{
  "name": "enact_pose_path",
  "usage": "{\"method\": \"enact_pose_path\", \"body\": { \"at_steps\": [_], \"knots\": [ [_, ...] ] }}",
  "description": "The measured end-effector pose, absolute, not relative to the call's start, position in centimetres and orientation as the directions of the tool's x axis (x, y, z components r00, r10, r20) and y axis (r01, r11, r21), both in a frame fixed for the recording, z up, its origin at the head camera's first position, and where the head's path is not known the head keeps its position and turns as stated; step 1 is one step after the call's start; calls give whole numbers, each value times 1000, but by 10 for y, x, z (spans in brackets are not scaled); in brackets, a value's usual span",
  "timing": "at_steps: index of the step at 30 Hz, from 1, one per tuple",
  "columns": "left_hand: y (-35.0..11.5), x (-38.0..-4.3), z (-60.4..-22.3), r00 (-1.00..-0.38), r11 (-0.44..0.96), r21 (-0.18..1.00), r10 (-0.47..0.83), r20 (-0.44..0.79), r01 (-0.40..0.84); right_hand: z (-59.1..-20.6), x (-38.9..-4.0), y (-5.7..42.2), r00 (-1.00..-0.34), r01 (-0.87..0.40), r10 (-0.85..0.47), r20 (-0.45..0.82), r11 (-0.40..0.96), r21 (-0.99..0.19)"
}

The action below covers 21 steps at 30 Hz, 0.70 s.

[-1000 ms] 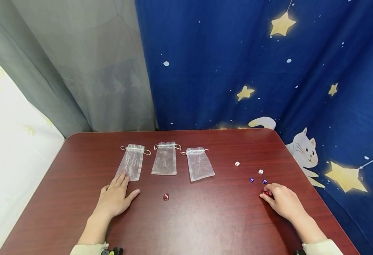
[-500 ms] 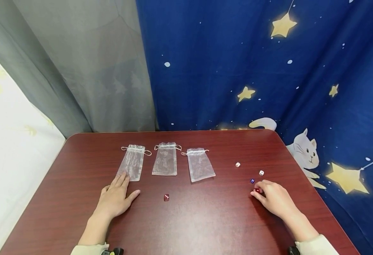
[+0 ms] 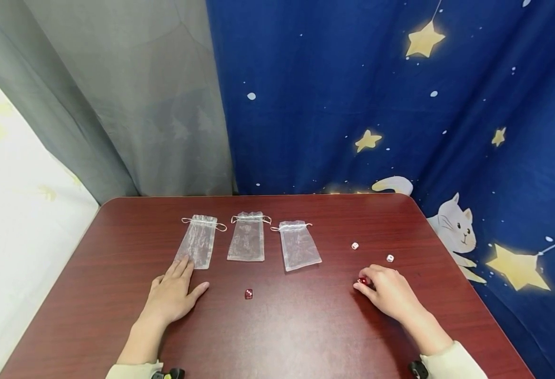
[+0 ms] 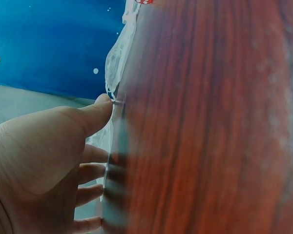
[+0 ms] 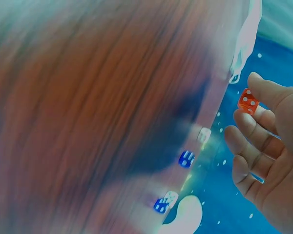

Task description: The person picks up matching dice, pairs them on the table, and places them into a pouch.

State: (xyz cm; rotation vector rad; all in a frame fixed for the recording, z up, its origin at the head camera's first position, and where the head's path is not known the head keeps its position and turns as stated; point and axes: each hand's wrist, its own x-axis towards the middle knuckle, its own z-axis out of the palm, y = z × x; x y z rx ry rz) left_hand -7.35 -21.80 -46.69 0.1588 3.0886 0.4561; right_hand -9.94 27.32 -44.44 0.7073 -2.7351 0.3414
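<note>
In the head view my right hand (image 3: 393, 292) pinches a red die (image 3: 363, 281) between thumb and fingers; the right wrist view shows this red die (image 5: 247, 101) held above the table. My left hand (image 3: 170, 295) lies flat with fingers straight, its fingertips on the lower end of the left mesh drawstring bag (image 3: 199, 239). A middle mesh bag (image 3: 246, 239) and a right mesh bag (image 3: 299, 245) lie beside it. Between the hands sits another red die (image 3: 249, 293). Two blue dice, one nearer (image 5: 186, 158) and one farther (image 5: 161, 205), show in the right wrist view; the right hand hides them from the head camera.
Two white dice, a left one (image 3: 355, 246) and a right one (image 3: 389, 258), rest beyond the right hand. The dark red wooden table (image 3: 296, 326) ends at a back edge against a blue star-patterned curtain (image 3: 306, 105) and a grey curtain (image 3: 164, 116).
My right hand has moved left across the table with the red die in its pinch, passing in front of the blue dice. The left hand has stayed in place.
</note>
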Motion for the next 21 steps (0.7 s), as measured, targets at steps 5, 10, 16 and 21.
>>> {"method": "enact_pose_path", "body": {
  "at_steps": [5,10,16,21],
  "knots": [
    [-218,-73,-466,-995,952,290,101,-2,96,-445,-103,258,-825,-527,-456,334,835,-162],
    [-219,-74,-467,-995,953,288,102,1,98,-443,-107,242,-816,-549,-479,325,818,-171],
    [-218,-74,-467,-995,951,294,101,3,97,-440,-110,223,-808,-570,-507,299,801,-183],
    [-218,-73,-466,-995,950,297,99,1,95,-437,-112,214,-800,-585,-522,298,789,-187]
  ]
}}
